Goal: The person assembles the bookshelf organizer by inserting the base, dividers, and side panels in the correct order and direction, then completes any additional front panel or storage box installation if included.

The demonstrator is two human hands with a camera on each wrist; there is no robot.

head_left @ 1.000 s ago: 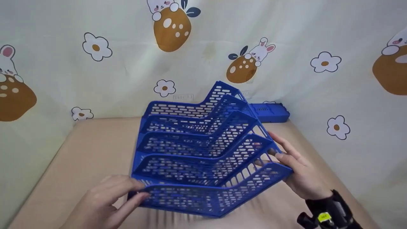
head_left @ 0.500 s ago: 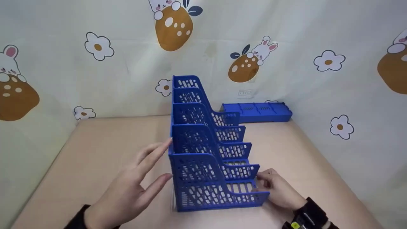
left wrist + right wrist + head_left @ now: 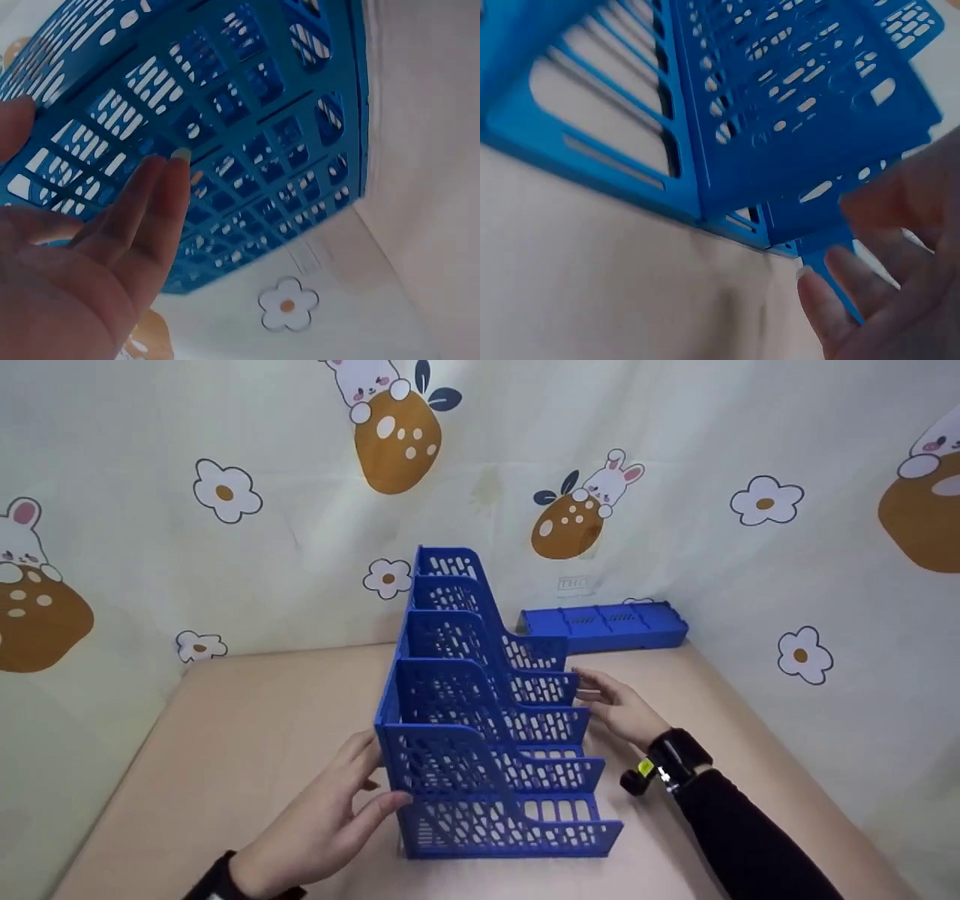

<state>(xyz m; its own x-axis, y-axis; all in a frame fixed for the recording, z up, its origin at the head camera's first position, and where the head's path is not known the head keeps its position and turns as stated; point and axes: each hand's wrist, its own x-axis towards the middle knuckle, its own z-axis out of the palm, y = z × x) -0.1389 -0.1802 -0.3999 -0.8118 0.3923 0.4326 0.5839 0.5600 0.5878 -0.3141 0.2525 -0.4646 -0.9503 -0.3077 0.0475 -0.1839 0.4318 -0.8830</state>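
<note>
A blue plastic file rack (image 3: 457, 729) with several perforated dividers stands upright on the table, its tall back on the left and its low open front to the right. My left hand (image 3: 322, 810) is at the near back corner. Its thumb lies at the near side panel while the fingers reach behind the rack. In the left wrist view, fairly straight fingers (image 3: 161, 217) come up to the slotted back grid (image 3: 345, 67). My right hand (image 3: 626, 712) is at the low front edges farther back, fingers loosely extended. The right wrist view shows it beside a divider (image 3: 810, 150).
Behind the rack, at the back right of the table (image 3: 285, 697), lies a long blue plastic piece (image 3: 607, 628) with slots, against the wall. A patterned cloth (image 3: 300, 547) with flowers and rabbits hangs around the table. Wearable cameras sit on both wrists.
The rack has turned from a tilted, hand-held pose to standing on the table, then shifted slightly. The right hand moved from the near front corner to farther back; the left hand moved lower at the back.
</note>
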